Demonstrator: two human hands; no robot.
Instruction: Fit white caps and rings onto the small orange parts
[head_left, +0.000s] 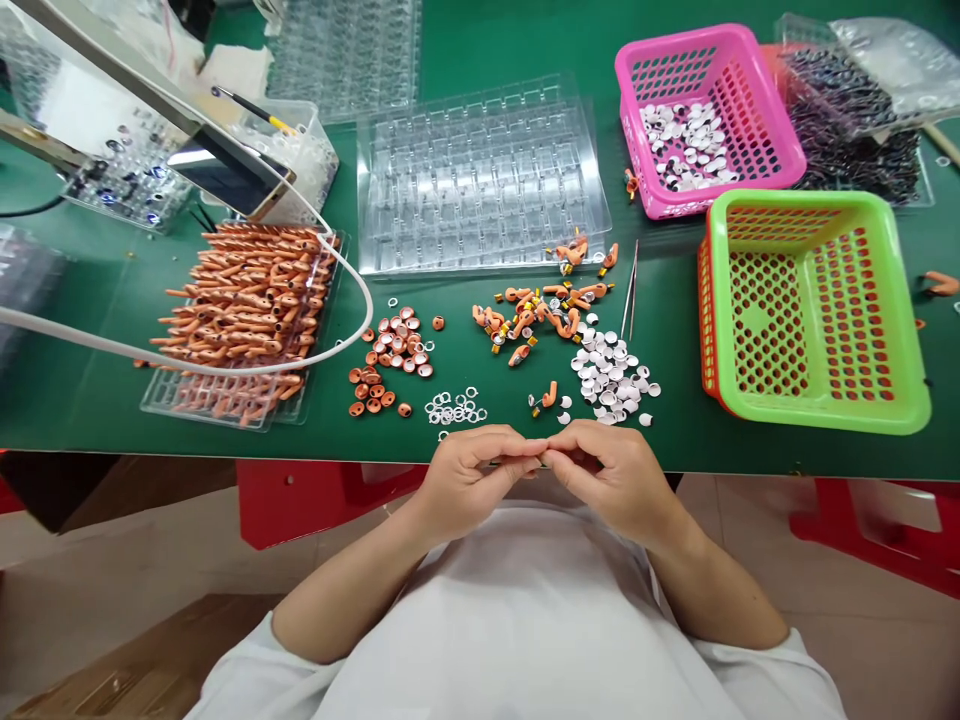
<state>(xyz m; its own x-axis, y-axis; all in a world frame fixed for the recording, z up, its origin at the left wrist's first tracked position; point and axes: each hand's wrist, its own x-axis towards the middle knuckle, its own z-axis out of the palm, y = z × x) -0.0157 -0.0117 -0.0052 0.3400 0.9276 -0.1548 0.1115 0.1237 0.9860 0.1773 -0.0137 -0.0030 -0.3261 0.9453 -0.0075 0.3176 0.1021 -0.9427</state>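
Note:
My left hand (472,478) and my right hand (619,480) meet at the table's front edge, thumbs and forefingers pinched together. Whatever lies between the fingertips is too small and hidden to name. Just beyond them are white rings (455,408), a loose orange part (550,394) and a heap of white discs (611,370). Copper-coloured caps (401,343) lie farther left. Behind the discs sits a pile of orange parts with yellow bits (525,318), with metal tweezers (631,295) beside it.
Clear plastic trays (480,180) lie at the back. A stack of orange pieces (255,300) stands left, under a white cable (360,275) and a phone (229,170). To the right are a green basket (911,330) and a pink basket (784,130) of white discs.

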